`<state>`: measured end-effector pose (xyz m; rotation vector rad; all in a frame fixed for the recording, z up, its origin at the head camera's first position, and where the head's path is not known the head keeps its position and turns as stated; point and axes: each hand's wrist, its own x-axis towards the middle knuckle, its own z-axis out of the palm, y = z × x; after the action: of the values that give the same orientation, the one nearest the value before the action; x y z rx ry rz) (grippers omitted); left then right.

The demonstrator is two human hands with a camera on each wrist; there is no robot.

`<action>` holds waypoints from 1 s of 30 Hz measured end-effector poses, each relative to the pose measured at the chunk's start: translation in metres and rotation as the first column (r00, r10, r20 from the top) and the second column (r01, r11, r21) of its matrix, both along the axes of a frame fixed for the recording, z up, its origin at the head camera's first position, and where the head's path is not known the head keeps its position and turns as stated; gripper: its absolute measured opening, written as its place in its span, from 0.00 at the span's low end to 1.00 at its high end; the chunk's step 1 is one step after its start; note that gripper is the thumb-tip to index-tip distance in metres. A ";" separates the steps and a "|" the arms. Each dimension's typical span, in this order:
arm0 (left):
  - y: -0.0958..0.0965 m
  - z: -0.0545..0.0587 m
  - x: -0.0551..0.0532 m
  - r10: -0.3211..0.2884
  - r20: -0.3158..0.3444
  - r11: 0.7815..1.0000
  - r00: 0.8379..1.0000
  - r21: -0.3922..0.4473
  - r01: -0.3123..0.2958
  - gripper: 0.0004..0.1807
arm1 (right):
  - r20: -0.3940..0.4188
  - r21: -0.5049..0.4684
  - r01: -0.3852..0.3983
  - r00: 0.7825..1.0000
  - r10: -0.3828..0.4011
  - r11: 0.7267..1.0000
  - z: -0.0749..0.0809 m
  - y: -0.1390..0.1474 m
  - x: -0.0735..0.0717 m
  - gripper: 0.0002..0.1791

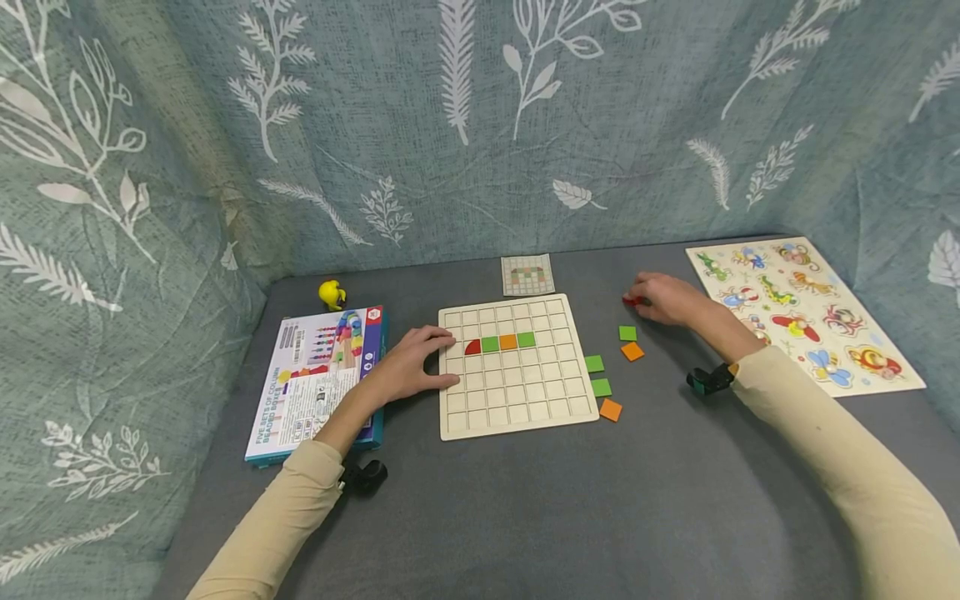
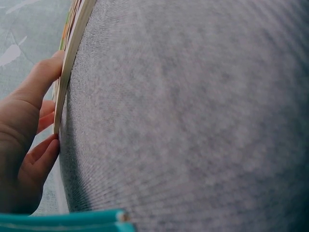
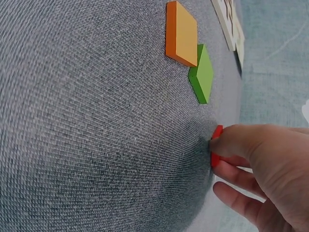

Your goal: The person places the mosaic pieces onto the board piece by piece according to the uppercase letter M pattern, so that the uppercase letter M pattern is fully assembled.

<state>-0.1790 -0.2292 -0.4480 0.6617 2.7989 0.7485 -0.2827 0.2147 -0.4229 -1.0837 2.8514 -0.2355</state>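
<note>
The gridded board (image 1: 518, 392) lies before me. My left hand (image 1: 408, 365) rests at its nine o'clock edge, fingers loosely spread; my right hand (image 1: 667, 298) is off toward two o'clock. Toward three o'clock sit loose green and orange tiles (image 1: 602, 387). My right thumb and fingers pinch a red piece (image 3: 215, 159).

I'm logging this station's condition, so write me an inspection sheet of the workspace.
Surface: dark grey tabletop.
Job's things: grid board holding four pieces in one row; pattern card behind it; three green squares and two orange squares loose at its right.
Clutter: boxed bead set left; yellow toy behind it; insect board right.
Hands: left hand touches the grid board's left edge; right hand pinches a red piece.
Cables: nothing seen.
Surroundings: leaf-patterned cloth behind and beside.
</note>
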 end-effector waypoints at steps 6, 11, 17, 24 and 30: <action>0.000 0.000 0.001 0.002 0.004 1.000 1.000 -0.006 -0.002 0.37 | 0.004 0.007 0.004 1.000 -0.004 1.000 0.000 0.000 0.000 0.13; 0.001 0.001 0.000 0.004 0.005 1.000 1.000 -0.002 -0.004 0.37 | 0.010 0.022 0.003 1.000 -0.003 1.000 0.001 -0.001 0.000 0.12; 0.001 0.000 0.000 0.004 0.004 1.000 1.000 0.001 -0.004 0.37 | 0.015 0.029 -0.002 1.000 0.002 1.000 0.002 -0.002 0.000 0.12; 0.001 -0.001 0.000 0.005 0.005 1.000 1.000 0.000 -0.005 0.37 | 0.010 0.028 -0.004 1.000 0.003 1.000 0.001 -0.003 0.000 0.12; 0.001 -0.001 0.001 0.000 -0.008 1.000 1.000 0.001 0.000 0.37 | 0.007 0.038 0.005 1.000 -0.005 0.999 0.000 -0.003 -0.001 0.12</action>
<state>-0.1778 -0.2286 -0.4490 0.6665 2.8058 0.7490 -0.2842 0.2120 -0.4228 -1.0669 2.8405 -0.1846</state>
